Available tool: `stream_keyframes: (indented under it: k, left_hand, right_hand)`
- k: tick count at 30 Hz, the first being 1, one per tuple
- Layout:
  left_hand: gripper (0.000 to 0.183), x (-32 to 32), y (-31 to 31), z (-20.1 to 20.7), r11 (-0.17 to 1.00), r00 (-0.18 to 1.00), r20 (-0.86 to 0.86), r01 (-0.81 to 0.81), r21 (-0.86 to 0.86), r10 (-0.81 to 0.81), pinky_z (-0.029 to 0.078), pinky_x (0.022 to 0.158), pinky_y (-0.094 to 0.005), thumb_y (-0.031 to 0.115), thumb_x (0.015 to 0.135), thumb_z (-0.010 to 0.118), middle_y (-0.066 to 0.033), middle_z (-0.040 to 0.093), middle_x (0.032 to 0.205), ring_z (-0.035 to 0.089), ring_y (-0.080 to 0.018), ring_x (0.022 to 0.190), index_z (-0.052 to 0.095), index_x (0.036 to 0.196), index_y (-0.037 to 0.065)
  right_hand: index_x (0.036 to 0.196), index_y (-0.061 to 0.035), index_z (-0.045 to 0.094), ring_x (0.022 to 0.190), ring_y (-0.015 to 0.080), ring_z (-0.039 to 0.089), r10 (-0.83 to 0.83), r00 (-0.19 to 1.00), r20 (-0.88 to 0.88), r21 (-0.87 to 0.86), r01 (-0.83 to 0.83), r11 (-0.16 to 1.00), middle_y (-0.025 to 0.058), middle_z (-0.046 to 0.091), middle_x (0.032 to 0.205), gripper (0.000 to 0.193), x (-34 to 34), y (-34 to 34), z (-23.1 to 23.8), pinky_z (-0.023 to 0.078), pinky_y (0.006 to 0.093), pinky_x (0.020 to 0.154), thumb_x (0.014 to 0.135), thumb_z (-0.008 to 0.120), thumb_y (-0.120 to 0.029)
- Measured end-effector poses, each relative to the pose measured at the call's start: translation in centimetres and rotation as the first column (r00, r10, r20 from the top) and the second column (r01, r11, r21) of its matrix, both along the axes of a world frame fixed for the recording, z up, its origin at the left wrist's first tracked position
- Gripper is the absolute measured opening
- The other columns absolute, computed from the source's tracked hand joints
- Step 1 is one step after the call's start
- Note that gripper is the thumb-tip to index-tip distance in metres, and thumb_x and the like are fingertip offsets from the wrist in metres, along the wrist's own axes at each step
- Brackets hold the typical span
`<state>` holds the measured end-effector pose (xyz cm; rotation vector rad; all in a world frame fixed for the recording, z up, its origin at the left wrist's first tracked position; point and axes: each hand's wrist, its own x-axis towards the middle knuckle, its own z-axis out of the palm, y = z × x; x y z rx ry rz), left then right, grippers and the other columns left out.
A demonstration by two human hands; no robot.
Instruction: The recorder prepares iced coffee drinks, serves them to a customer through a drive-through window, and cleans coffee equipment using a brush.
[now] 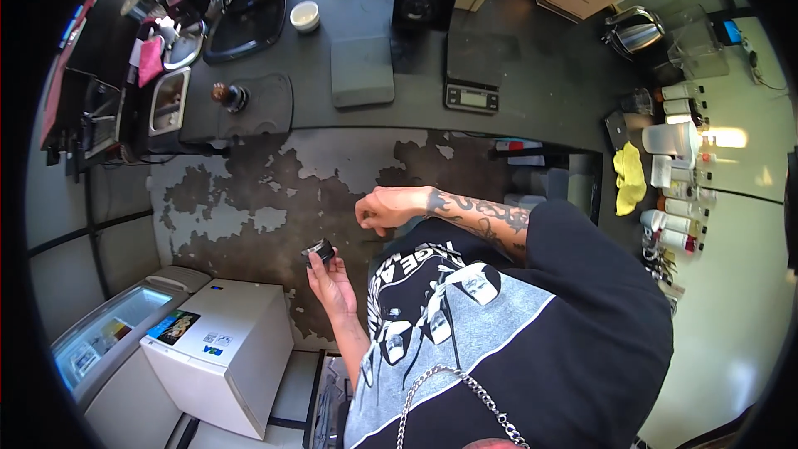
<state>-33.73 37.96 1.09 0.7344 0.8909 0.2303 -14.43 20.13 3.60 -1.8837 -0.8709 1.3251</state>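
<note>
A small black rounded object (pixel 317 253), whose exact kind I cannot make out, is held up in the fingers of my left hand (pixel 331 283). That hand is over the floor, between the counter and a white box-shaped appliance. My right hand (pixel 384 209) hangs in front of my chest, above and to the right of the left one. Its fingers are curled in, and no object shows in them, though the palm is hidden. The two hands are apart, and neither touches the counter.
On the dark counter (pixel 312 116) stand a flat grey scale (pixel 362 73), a black scale with display (pixel 472 100), a tamper (pixel 230 98) on a mat and a white cup (pixel 305 17). A white appliance (pixel 220 349) is at lower left. Bottles (pixel 683 108) and a yellow cloth (pixel 629 179) lie right.
</note>
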Motion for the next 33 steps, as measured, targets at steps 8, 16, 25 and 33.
stream_keyframes:
  k: [8,16,25,33]
  left_hand:
    - [0.031,-8.0,1.6,-12.4,0.950,0.961,-0.134,-0.264,-0.168,0.243,0.047,0.078,-0.0268,0.037,0.104,0.063,-0.0029,0.064,0.107,0.062,-0.0128,0.093,0.053,0.117,0.011]
    - [0.048,-10.6,-2.0,-33.1,0.813,0.838,-0.269,-0.534,-0.232,0.474,0.042,0.097,-0.0372,0.038,0.103,0.061,-0.0037,0.057,0.127,0.055,-0.0147,0.115,0.043,0.140,0.014]
    - [0.072,-7.0,-11.0,-44.6,0.860,0.972,-0.182,-0.216,-0.462,0.147,0.040,0.104,-0.0372,0.045,0.099,0.064,-0.0076,0.052,0.130,0.052,-0.0165,0.119,0.034,0.153,0.007]
    - [0.045,-2.1,-11.4,-45.2,0.933,0.930,-0.363,-0.179,-0.313,0.057,0.040,0.073,-0.0259,0.042,0.099,0.066,0.0003,0.056,0.098,0.050,-0.0080,0.084,0.051,0.126,0.009]
  right_hand:
    - [0.142,-0.0059,0.045,0.077,0.0192,0.071,-0.127,0.990,-0.067,-0.064,0.122,0.990,0.0115,0.071,0.101,0.045,-1.2,5.3,-8.4,0.056,0.0331,0.074,0.097,0.047,-0.004]
    - [0.148,-0.0022,0.044,0.118,0.0157,0.059,-0.361,0.867,0.344,0.008,0.382,0.924,0.0112,0.059,0.134,0.046,7.7,7.5,-24.1,0.049,0.0300,0.098,0.107,0.058,-0.019]
    - [0.142,-0.0003,0.051,0.120,0.0250,0.057,-0.606,0.260,0.752,0.559,0.236,0.795,0.0153,0.054,0.141,0.040,26.1,16.1,-27.8,0.044,0.0346,0.103,0.106,0.055,-0.018]
    - [0.133,-0.0016,0.054,0.112,0.0186,0.060,-0.725,0.435,0.535,0.656,0.327,0.680,0.0096,0.063,0.120,0.033,23.3,13.1,-29.1,0.050,0.0371,0.096,0.105,0.058,-0.019]
